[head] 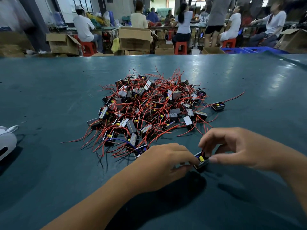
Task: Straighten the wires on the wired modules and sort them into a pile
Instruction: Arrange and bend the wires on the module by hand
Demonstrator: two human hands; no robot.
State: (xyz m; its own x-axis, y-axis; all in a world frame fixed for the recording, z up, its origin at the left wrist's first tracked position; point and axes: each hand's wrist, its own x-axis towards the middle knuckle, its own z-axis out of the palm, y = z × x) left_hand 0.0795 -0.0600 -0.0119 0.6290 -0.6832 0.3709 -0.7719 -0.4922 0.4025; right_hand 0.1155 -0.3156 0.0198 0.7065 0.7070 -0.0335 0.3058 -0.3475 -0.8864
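A big tangled pile of small black modules with red wires (149,107) lies in the middle of the teal table (49,97). Just in front of it, my left hand (164,161) and my right hand (235,148) both pinch one small black module (201,159) with a yellow part on top, holding it close above the table. My left fingers hold its left end; my right thumb and forefinger grip its right end. Its wires are hidden by my hands. Another module with blue and black wires (140,150) lies beside my left hand.
One module with a long red wire (219,105) lies apart at the pile's right. A white device (6,143) sits at the table's left edge. Beyond the far edge, several people sit on red stools among cardboard boxes (134,39) and blue crates (259,50).
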